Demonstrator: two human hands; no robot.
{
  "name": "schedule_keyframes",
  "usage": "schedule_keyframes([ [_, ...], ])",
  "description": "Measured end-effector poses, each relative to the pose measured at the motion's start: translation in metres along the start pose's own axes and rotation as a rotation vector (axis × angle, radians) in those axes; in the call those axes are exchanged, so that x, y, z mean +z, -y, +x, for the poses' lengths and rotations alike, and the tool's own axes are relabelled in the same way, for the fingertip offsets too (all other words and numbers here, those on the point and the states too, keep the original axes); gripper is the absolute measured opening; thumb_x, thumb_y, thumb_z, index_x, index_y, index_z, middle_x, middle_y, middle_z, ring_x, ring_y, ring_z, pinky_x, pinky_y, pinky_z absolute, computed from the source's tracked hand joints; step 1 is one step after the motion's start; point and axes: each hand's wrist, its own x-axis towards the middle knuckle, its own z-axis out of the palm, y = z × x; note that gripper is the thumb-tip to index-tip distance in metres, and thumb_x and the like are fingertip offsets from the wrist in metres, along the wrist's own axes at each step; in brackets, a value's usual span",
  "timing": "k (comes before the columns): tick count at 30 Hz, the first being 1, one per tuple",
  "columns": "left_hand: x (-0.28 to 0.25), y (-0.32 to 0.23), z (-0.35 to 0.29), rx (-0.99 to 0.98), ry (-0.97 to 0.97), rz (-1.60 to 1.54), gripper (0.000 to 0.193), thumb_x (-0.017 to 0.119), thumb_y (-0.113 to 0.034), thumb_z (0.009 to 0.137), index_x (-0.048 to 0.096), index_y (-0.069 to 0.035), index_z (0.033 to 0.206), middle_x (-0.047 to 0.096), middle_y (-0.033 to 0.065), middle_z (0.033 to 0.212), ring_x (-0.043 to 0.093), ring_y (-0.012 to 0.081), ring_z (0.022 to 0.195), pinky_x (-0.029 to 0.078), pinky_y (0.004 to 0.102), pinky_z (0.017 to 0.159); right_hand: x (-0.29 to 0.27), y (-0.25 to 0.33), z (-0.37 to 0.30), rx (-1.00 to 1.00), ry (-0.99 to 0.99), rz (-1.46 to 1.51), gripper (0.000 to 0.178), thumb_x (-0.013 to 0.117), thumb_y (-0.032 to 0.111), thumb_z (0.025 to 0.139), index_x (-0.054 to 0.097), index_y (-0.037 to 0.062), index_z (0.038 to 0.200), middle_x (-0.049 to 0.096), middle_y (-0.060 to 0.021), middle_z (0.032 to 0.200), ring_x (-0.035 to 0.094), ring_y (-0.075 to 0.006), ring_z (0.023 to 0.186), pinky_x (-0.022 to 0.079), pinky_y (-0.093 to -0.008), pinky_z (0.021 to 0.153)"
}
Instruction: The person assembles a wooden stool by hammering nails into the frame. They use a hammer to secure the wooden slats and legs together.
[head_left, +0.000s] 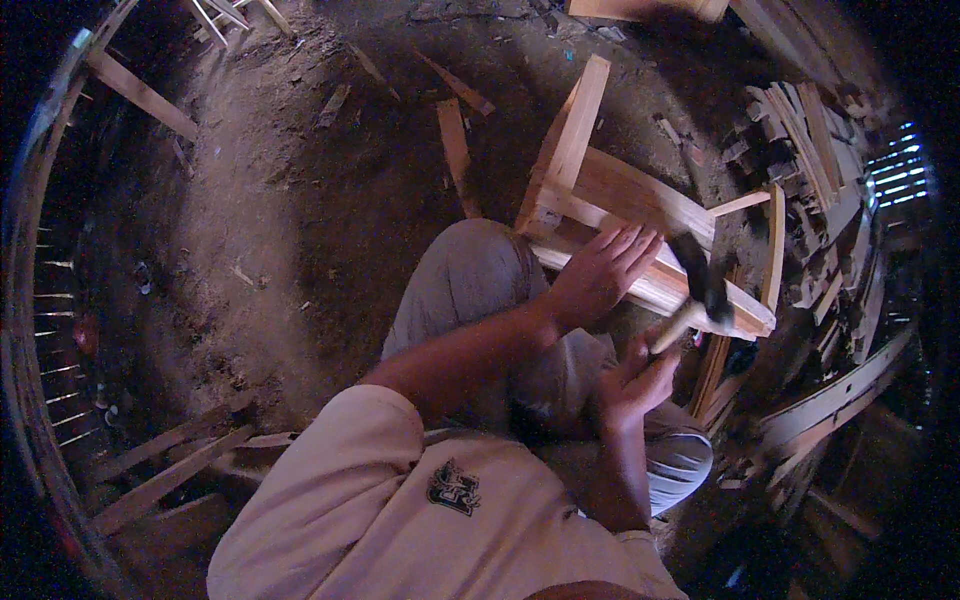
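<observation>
My left hand [598, 272] lies flat with fingers spread on a pale wooden frame [640, 205] made of joined boards, pressing on its near rail. My right hand [632, 385] is closed around the wooden handle of a hammer [695, 295]. The dark hammer head hovers over the frame's near rail, just right of my left fingers. My knee in grey trousers [470, 275] is under the frame's left end. An upright board [570, 135] of the frame sticks away from me.
Dirt floor [300, 200] with scattered wood scraps and a loose slat [457, 150]. A heap of short wood offcuts [800, 140] lies at the right. Long slats [170, 465] lie at the lower left, curved strips [830, 400] at the lower right.
</observation>
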Motion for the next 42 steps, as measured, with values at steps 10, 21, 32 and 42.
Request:
schedule_keyframes([
  [10,0.001,-0.002,0.000,0.017,-0.079,0.041,0.062,0.050,-0.024,0.094,0.046,0.005,0.148,0.051,0.0214,0.151,0.046,0.0341,0.143,0.030,0.0474,0.122,0.002,0.004,0.007,-0.070,0.012,0.015,0.028,0.065,0.005,0.093,0.060,-0.0024,0.120,0.069,-0.0243,0.091,0.070,-0.0443,0.079,0.057,-0.0491,0.068],
  [21,0.020,0.005,-0.005,0.013,-0.085,0.124,0.069,0.054,-0.027,0.091,0.044,0.006,0.150,0.051,0.0210,0.150,0.045,0.0346,0.144,0.030,0.0486,0.123,0.008,-0.019,0.000,0.010,0.157,0.092,0.038,0.073,0.008,0.087,0.065,0.0004,0.123,0.072,-0.0190,0.094,0.071,-0.0376,0.078,0.056,-0.0465,0.067],
  [32,0.020,0.007,-0.005,0.024,-0.046,0.138,0.068,0.052,-0.031,0.094,0.042,0.005,0.151,0.050,0.0214,0.152,0.045,0.0374,0.143,0.030,0.0510,0.122,0.011,0.008,0.026,-0.119,0.266,-0.062,0.022,0.069,0.004,0.091,0.063,-0.0027,0.112,0.069,-0.0207,0.097,0.068,-0.0375,0.078,0.057,-0.0396,0.066],
  [42,0.016,0.005,-0.005,0.039,-0.094,0.116,0.062,0.049,-0.024,0.095,0.045,0.003,0.151,0.052,0.0183,0.150,0.046,0.0346,0.142,0.029,0.0490,0.123,0.009,0.013,0.031,-0.069,0.196,-0.089,0.037,0.062,-0.001,0.090,0.060,-0.0024,0.126,0.070,-0.0211,0.106,0.073,-0.0336,0.083,0.061,-0.0404,0.068],
])
